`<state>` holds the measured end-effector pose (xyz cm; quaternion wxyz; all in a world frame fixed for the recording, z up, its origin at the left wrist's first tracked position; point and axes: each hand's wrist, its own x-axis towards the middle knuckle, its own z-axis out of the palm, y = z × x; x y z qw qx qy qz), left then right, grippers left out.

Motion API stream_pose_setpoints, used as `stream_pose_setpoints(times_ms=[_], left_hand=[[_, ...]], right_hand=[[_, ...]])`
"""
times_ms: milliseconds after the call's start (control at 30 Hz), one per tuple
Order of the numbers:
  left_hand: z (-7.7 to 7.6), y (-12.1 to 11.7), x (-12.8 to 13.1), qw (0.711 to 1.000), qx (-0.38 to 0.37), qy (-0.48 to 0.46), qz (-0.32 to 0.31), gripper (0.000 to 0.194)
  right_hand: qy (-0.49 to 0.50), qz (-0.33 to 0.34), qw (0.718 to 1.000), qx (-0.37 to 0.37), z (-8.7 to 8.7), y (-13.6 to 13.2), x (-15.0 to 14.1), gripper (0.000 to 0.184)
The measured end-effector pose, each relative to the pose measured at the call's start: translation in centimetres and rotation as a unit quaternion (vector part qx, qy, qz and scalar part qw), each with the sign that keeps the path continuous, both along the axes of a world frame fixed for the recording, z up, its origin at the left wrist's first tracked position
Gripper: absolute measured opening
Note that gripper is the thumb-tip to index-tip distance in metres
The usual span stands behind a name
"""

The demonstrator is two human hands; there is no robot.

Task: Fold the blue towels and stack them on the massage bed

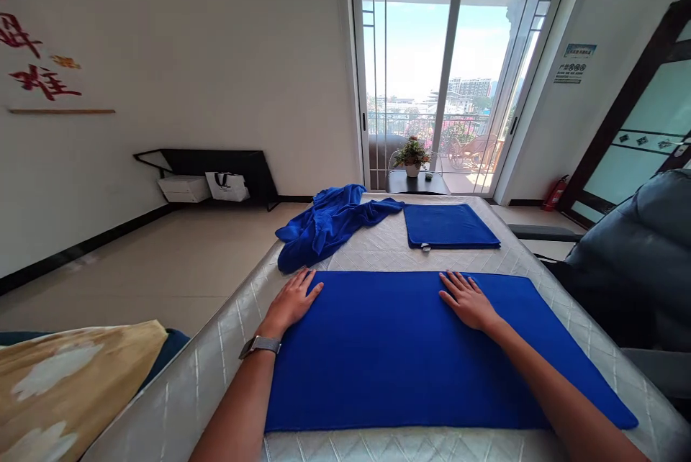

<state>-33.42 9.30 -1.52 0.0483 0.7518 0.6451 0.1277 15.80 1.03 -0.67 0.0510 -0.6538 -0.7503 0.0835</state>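
Note:
A large blue towel point(399, 354) lies spread flat across the near part of a quilted white mattress point(378, 246). My left hand point(293, 301) rests open and flat on the towel's far left corner, a watch on its wrist. My right hand point(468, 300) lies open, fingers spread, on the towel's far edge right of centre. Beyond them a folded blue towel point(448, 226) sits on the mattress, and a crumpled blue towel point(329, 224) is heaped at the far left, hanging over the edge.
A dark chair point(642, 253) stands right of the mattress. A patterned cushion point(70, 383) is at the lower left. Past the mattress are a small table with a potted plant point(413, 156), a glass balcony door point(448, 80) and a black wall shelf point(216, 170).

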Motion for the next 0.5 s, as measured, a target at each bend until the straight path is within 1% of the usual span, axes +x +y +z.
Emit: stream_pose_setpoints(times_ms=[133, 200, 233, 267, 333, 400, 500], left_hand=[[0.0, 0.0, 0.1, 1.000, 0.005, 0.003, 0.002, 0.072], [0.2, 0.0, 0.3, 1.000, -0.001, 0.009, 0.005, 0.073], [0.2, 0.0, 0.3, 1.000, -0.003, 0.013, 0.006, 0.074], [0.3, 0.0, 0.3, 1.000, -0.003, 0.016, 0.006, 0.074], [0.3, 0.0, 0.4, 1.000, 0.001, 0.019, 0.005, 0.074], [0.2, 0.0, 0.3, 1.000, 0.010, 0.019, 0.005, 0.073], [-0.1, 0.2, 0.0, 0.999, 0.022, 0.020, 0.012, 0.070]], right_hand=[[-0.059, -0.113, 0.992, 0.002, -2.0, -0.8, 11.7, 0.070], [-0.070, -0.156, 0.985, 0.012, -3.1, -1.2, 15.9, 0.071], [-0.071, -0.168, 0.983, 0.017, -3.6, -1.3, 17.3, 0.072], [-0.069, -0.174, 0.982, 0.021, -4.1, -1.4, 18.3, 0.072], [-0.064, -0.176, 0.982, 0.025, -4.6, -1.3, 19.1, 0.073], [-0.060, -0.175, 0.982, 0.028, -4.8, -1.2, 19.0, 0.073], [-0.054, -0.172, 0.983, 0.035, -4.4, -1.3, 18.4, 0.070]])
